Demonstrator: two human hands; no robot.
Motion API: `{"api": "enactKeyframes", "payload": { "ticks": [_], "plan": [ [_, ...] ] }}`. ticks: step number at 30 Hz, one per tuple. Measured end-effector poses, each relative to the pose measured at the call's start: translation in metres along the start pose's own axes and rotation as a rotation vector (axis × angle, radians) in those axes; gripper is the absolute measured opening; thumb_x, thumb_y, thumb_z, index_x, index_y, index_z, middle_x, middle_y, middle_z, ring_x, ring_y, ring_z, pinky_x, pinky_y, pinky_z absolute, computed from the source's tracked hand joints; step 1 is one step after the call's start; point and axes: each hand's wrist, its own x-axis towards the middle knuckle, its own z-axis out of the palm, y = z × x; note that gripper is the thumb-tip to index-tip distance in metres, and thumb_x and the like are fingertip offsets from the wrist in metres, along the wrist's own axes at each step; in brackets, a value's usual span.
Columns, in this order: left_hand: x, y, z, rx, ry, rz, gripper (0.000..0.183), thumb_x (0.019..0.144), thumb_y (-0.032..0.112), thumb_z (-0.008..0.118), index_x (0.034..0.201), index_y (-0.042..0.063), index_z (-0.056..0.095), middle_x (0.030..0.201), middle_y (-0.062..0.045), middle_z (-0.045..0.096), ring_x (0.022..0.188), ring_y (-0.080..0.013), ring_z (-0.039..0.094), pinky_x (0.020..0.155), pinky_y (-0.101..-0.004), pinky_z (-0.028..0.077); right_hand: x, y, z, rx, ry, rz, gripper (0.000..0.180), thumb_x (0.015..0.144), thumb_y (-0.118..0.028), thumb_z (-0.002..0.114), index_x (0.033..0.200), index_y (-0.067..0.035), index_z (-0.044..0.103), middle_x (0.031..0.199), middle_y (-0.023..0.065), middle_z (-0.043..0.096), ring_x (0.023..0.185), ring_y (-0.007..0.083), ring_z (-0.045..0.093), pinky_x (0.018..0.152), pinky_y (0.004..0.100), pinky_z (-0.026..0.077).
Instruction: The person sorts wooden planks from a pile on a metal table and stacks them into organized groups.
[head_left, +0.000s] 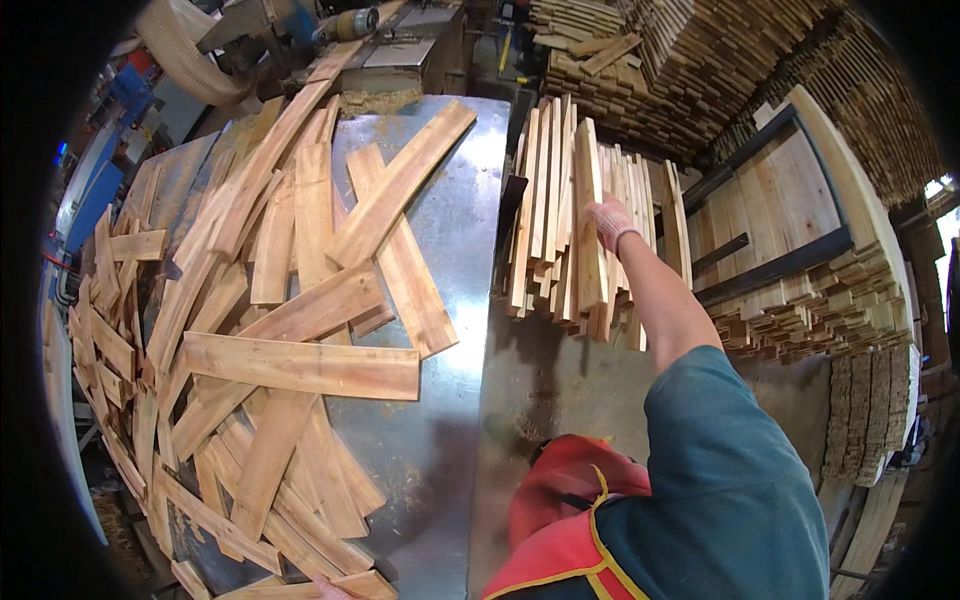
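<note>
My right hand (612, 219), in a pale knit glove, grips a wooden board (590, 247) standing on edge. That board is in a row of upright boards (547, 187) on a dark metal rack to the right of the metal table. At the bottom edge of the view, only the gloved fingers of my left hand (330, 589) show, touching a wooden board (367, 585); the rest of this hand is cut off, so its grip cannot be made out. Before me, a loose heap of flat boards, with one board (304, 365) lying crosswise on top, covers much of the metal table (450, 375).
A woodworking machine (397, 52) with a ribbed hose (202, 67) stands beyond the table. Tall stacks of boards (720, 67) rise at the back right. A black-framed stack of planks (772, 210) is on the right, above bundled boards (870, 412).
</note>
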Motion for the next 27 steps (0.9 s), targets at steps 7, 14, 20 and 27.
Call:
{"api": "enactKeyframes", "payload": {
  "ticks": [7,14,20,27],
  "plan": [
    [0.001,-0.046,0.009,-1.307,-0.204,-0.357,0.074,0.090,0.024,0.081,0.151,-0.006,0.050,0.138,-0.021,0.063,0.118,-0.0365,0.066,0.103,-0.0511,0.058,0.039,0.047,0.076,-0.088,-0.118,-0.310,0.100,0.100,-0.062,0.066,0.167,0.001,0.028,0.160,0.0244,0.052,0.147,0.0377,0.048,0.122,0.0482,0.038],
    [-0.108,-0.097,-0.063,-2.303,-0.398,-0.256,0.071,0.093,0.038,0.067,0.138,-0.015,0.053,0.116,-0.026,0.066,0.105,-0.0411,0.066,0.104,-0.0501,0.054,-0.004,0.078,0.019,-0.196,-0.130,-0.646,0.059,0.110,-0.035,0.057,0.153,0.004,0.051,0.146,0.0195,0.062,0.128,0.0288,0.062,0.112,0.0402,0.049],
    [-0.166,-0.196,-0.049,-1.754,-0.333,-0.179,0.056,0.093,0.028,0.071,0.135,-0.006,0.058,0.111,-0.022,0.070,0.100,-0.0389,0.069,0.094,-0.0490,0.057,-0.113,0.091,0.088,-0.003,-0.601,-0.743,0.069,0.105,-0.027,0.069,0.163,-0.002,0.042,0.159,0.0114,0.053,0.135,0.0237,0.055,0.112,0.0393,0.046],
    [-0.243,-0.283,-0.062,-0.043,0.082,-0.055,0.076,0.095,0.029,0.063,0.164,0.007,0.041,0.171,-0.019,0.034,0.163,-0.0395,0.021,0.134,-0.0499,0.013,-0.406,0.140,0.187,-0.380,-1.099,-0.903,0.072,0.098,-0.021,0.075,0.158,0.004,0.045,0.158,0.0253,0.054,0.147,0.0324,0.053,0.121,0.0401,0.043]
  ]
}}
